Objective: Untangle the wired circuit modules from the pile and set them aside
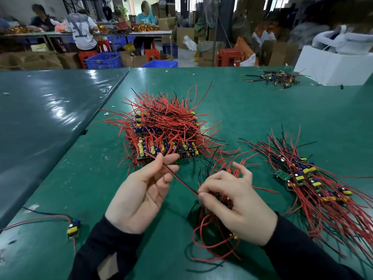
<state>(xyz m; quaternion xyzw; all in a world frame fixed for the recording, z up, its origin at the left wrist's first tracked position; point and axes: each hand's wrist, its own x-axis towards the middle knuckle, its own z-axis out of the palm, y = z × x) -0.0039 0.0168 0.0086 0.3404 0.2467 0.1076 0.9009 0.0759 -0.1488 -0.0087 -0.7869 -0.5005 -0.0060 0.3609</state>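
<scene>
Lying at the far left of the green table (242, 102), 1 loose module (73, 229) with a yellow part rests near the table edge, its red and black wires trailing off to the left, well apart from both hands. Next comes the left hand (139, 199), palm up, with its fingers (169, 158) loosely curved; a single red wire (179, 179) crosses over them near the fingertips, and the thumb is not clearly closed on it, so the hand looks relaxed rather than clamped. That wire runs taut and diagonal from the big pile (163, 128) of tangled red wires and modules, which sits just beyond the left fingertips, down to the right hand (236, 203). The right hand's fingers are curled around a small bunch of modules (217, 225), thumb and forefinger pinching where the taut wire meets the bunch, while the little finger sticks up free. Red and black wires loop out below that hand onto the table. Further right, well clear of the fingers, lies a sorted heap (302, 178) of modules with their wires fanned out towards the near right. Far back on the right sits another small heap (276, 76) beside a white box (333, 67).
</scene>
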